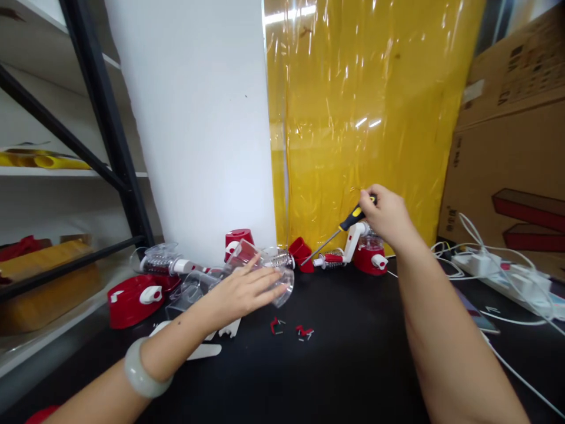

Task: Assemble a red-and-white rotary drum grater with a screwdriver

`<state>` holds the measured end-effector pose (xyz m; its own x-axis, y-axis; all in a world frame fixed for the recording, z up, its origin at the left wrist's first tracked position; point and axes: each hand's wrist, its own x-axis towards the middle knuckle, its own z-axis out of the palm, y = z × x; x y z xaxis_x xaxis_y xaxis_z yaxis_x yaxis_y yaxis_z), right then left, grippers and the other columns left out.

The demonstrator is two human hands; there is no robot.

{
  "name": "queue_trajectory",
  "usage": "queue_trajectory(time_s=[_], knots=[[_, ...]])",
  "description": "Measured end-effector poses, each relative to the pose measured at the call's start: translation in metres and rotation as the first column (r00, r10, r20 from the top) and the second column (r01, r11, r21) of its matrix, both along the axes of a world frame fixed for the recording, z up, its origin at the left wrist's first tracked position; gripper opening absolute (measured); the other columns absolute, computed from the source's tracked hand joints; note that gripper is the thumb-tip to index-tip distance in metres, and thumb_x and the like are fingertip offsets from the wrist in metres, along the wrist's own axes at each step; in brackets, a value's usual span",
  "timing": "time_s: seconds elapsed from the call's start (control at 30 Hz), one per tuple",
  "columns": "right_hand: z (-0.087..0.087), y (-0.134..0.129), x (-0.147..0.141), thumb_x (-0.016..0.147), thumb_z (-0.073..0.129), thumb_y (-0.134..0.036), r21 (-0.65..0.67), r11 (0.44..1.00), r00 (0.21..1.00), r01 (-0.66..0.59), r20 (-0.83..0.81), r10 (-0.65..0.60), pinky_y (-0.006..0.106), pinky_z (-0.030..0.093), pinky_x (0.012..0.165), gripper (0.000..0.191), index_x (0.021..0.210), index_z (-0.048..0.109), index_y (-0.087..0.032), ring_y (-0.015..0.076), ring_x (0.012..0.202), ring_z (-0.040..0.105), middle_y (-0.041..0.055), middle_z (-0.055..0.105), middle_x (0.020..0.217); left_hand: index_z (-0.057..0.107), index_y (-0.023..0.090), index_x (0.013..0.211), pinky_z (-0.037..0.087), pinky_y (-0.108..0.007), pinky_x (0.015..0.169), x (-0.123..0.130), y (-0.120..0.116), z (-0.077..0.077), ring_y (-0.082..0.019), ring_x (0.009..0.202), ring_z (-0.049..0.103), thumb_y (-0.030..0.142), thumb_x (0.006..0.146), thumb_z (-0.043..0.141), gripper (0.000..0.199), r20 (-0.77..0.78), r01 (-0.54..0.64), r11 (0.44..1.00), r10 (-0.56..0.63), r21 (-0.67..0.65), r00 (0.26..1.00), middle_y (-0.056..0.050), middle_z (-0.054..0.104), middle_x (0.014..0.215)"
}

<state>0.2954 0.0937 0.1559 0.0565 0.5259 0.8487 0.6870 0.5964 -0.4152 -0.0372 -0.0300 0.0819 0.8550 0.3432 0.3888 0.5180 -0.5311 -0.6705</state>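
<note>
My right hand point(386, 213) is closed round the black and yellow handle of a screwdriver point(353, 218). Its shaft slants down to the left, with the tip by a small red part point(300, 253). My left hand point(249, 290) lies with spread fingers over a clear plastic part point(285, 288); whether it grips the part is unclear. Behind that hand is a red housing point(238, 238). Small red pieces point(304, 331) and screws lie on the black table point(335, 377) in front. Just below my right hand stands a red base point(369, 260) with a white knob.
At left, a large red base point(132, 300) and a metal drum point(161, 261) sit beside a black shelf frame point(106, 118). White pieces point(205, 351) lie near my left forearm. Power strips with white cables point(521, 282) and a cardboard box point(507, 159) are on the right.
</note>
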Motion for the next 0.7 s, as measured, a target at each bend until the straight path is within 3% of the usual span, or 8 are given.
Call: queue_trajectory(time_s=[0.17, 0.37, 0.6, 0.7], knots=[[-0.006, 0.003, -0.021, 0.089, 0.046, -0.036, -0.039, 0.999, 0.995, -0.001, 0.104, 0.005, 0.028, 0.026, 0.053, 0.021, 0.075, 0.053, -0.022, 0.016, 0.052, 0.044, 0.0, 0.052, 0.056, 0.054, 0.02, 0.132, 0.019, -0.054, 0.12, 0.006, 0.013, 0.002, -0.021, 0.127, 0.053, 0.002, 0.093, 0.043, 0.044, -0.098, -0.023, 0.999, 0.02, -0.024, 0.995, -0.008, 0.065, 0.129], [-0.007, 0.003, -0.025, 0.09, 0.045, -0.037, -0.058, 0.998, 0.99, -0.019, 0.139, 0.026, 0.028, 0.025, 0.053, 0.022, 0.076, 0.052, -0.022, 0.0169, 0.052, 0.045, 0.0013, 0.053, 0.058, 0.053, 0.027, 0.133, 0.021, -0.055, 0.119, 0.001, 0.02, -0.012, -0.02, 0.131, 0.051, 0.0, 0.089, 0.049, 0.051, -0.038, -0.041, 0.996, 0.038, -0.082, 0.999, -0.005, 0.065, 0.129], [-0.007, 0.002, -0.025, 0.09, 0.045, -0.035, -0.029, 0.999, 0.992, 0.028, 0.122, -0.024, 0.028, 0.025, 0.053, 0.02, 0.077, 0.052, -0.022, 0.0178, 0.055, 0.047, 0.0028, 0.055, 0.06, 0.054, 0.027, 0.133, 0.015, -0.058, 0.12, -0.006, 0.016, -0.033, -0.021, 0.135, 0.046, -0.002, 0.088, 0.049, 0.054, 0.073, -0.04, 0.999, 0.039, 0.009, 0.997, -0.005, 0.066, 0.129], [-0.007, -0.001, -0.03, 0.09, 0.046, -0.035, -0.022, 0.999, 0.994, -0.045, 0.104, 0.047, 0.028, 0.026, 0.053, 0.02, 0.075, 0.05, -0.022, 0.0165, 0.053, 0.045, 0.001, 0.053, 0.059, 0.056, 0.027, 0.131, 0.01, -0.058, 0.121, -0.006, 0.016, -0.035, -0.021, 0.135, 0.047, -0.003, 0.089, 0.046, 0.053, 0.055, -0.055, 0.997, 0.052, 0.058, 0.997, -0.003, 0.066, 0.13]])
